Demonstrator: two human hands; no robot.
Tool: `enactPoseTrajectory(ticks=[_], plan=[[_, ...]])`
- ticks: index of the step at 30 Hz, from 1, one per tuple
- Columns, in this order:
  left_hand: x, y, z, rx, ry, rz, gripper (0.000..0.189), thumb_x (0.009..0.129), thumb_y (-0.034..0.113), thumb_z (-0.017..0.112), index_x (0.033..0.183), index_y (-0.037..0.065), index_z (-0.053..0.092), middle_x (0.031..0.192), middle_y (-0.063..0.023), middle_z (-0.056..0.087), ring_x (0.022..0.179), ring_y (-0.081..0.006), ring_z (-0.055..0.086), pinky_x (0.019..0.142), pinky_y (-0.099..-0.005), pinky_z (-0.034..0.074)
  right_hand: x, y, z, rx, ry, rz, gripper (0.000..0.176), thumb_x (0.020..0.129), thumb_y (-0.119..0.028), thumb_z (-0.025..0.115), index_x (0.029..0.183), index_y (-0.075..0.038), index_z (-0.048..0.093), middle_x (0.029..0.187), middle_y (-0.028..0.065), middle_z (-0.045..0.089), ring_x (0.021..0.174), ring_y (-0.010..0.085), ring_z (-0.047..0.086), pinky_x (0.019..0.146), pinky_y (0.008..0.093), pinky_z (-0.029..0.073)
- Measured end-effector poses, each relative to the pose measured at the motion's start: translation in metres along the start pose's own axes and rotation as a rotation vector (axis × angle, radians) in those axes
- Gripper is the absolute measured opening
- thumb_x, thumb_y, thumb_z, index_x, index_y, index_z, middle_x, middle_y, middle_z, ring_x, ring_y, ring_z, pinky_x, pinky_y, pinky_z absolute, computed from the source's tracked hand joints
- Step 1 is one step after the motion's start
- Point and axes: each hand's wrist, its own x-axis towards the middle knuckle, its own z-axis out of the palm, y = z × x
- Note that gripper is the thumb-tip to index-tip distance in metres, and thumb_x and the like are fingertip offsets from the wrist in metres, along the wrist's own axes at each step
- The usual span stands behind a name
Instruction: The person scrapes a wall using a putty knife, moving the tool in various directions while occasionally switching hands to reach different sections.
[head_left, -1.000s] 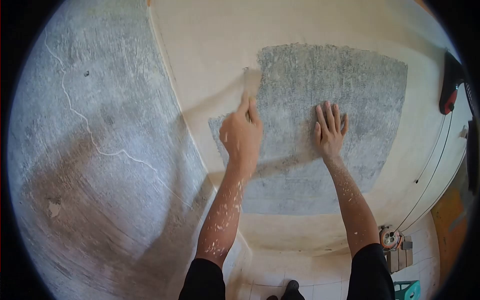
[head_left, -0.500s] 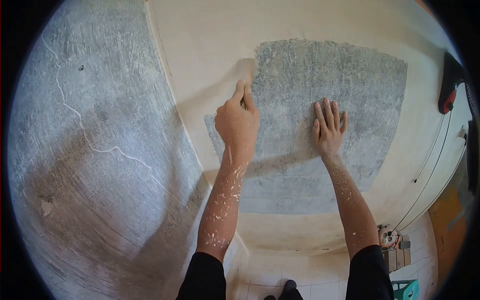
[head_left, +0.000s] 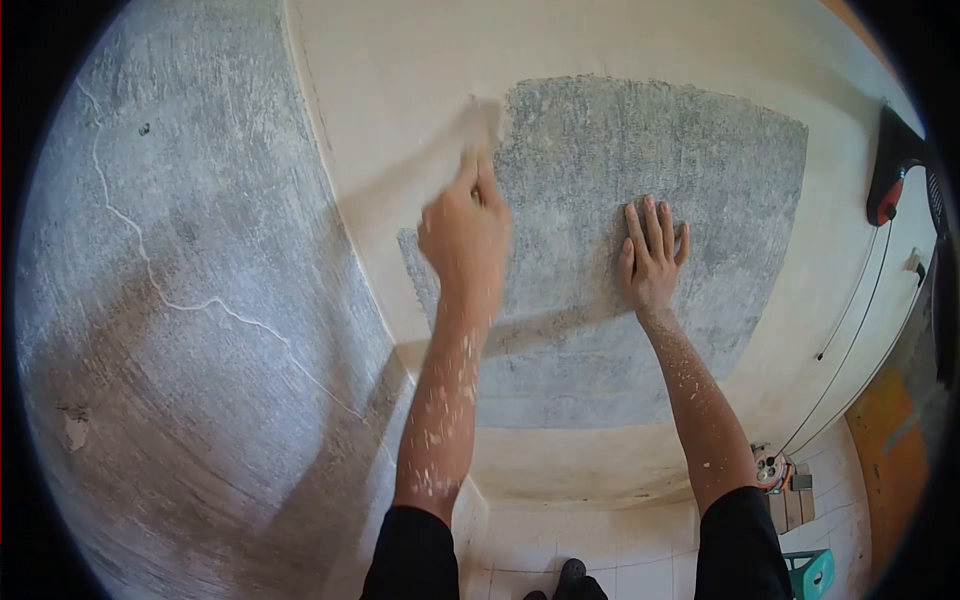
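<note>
My left hand [head_left: 465,235] is closed around a thin scraper-like tool [head_left: 485,118], blurred by motion, at the upper left edge of a bare grey patch [head_left: 570,150] on the cream wall [head_left: 400,90]. Most of the tool is hidden or smeared. Pale flakes dot both forearms. My right hand [head_left: 654,255] lies flat on the grey patch with its fingers spread and holds nothing.
A grey wall [head_left: 230,370] with a wavy crack meets the cream wall at the left. On the right hang a black and red object [head_left: 888,170] and cords. Below are a cord reel [head_left: 768,468], a wooden block [head_left: 790,510] and a green stool [head_left: 812,575].
My left hand has shifted slightly left with the tool, now more blurred. My right hand stays flat on the patch. The whole view has moved a little.
</note>
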Motion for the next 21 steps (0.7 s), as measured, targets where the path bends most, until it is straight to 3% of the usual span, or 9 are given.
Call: enactPoseTrajectory(ticks=[3,7,11,14,17,21], plan=[[0.028,0.027,-0.016,0.005,-0.029,-0.056,0.038,0.097,0.033,0.052,0.122,0.008,0.067,0.088,-0.0188,0.072,0.090,-0.0369,0.069,0.082,-0.0419,0.055,-0.002,-0.001,0.000,0.011,-0.013,0.000,0.044,0.102,-0.030,0.037,0.143,-0.022,0.050,0.152,0.0009,0.041,0.144,0.0212,0.032,0.121,0.0469,0.006],[-0.012,0.022,-0.019,0.156,-0.144,-0.057,0.037,0.097,0.032,0.052,0.123,0.010,0.067,0.088,-0.0201,0.071,0.086,-0.0369,0.070,0.080,-0.0415,0.055,-0.002,0.001,0.001,0.021,-0.020,0.004,0.043,0.102,-0.030,0.037,0.143,-0.022,0.050,0.152,0.0011,0.042,0.144,0.0211,0.032,0.121,0.0470,0.006],[-0.012,0.008,-0.005,0.036,-0.071,-0.066,0.035,0.096,0.033,0.054,0.122,0.014,0.068,0.087,-0.0196,0.071,0.083,-0.0363,0.070,0.077,-0.0416,0.055,-0.001,0.001,-0.001,0.008,-0.013,0.003,0.043,0.102,-0.030,0.038,0.142,-0.022,0.051,0.152,0.0009,0.042,0.145,0.0206,0.031,0.121,0.0464,0.005],[-0.006,0.027,-0.020,0.092,-0.139,-0.124,0.035,0.097,0.032,0.053,0.121,0.013,0.069,0.084,-0.0189,0.071,0.081,-0.0360,0.070,0.074,-0.0421,0.055,0.001,0.000,0.001,0.020,-0.009,0.004,0.043,0.102,-0.030,0.037,0.142,-0.022,0.051,0.151,0.0009,0.043,0.145,0.0203,0.030,0.121,0.0462,0.005],[-0.021,0.014,-0.018,0.227,-0.111,-0.054,0.036,0.097,0.033,0.053,0.121,0.011,0.069,0.080,-0.0179,0.071,0.079,-0.0351,0.070,0.071,-0.0427,0.055,0.000,-0.001,-0.003,0.031,-0.026,0.004,0.043,0.102,-0.031,0.037,0.143,-0.023,0.051,0.151,0.0008,0.042,0.145,0.0200,0.030,0.121,0.0461,0.005],[0.002,0.017,-0.013,0.155,-0.085,-0.048,0.037,0.097,0.034,0.052,0.121,0.011,0.068,0.081,-0.0178,0.071,0.080,-0.0343,0.070,0.073,-0.0427,0.055,-0.004,0.002,-0.001,-0.006,-0.040,0.013,0.044,0.102,-0.031,0.038,0.144,-0.024,0.049,0.152,0.0004,0.041,0.144,0.0193,0.030,0.121,0.0458,0.005]])
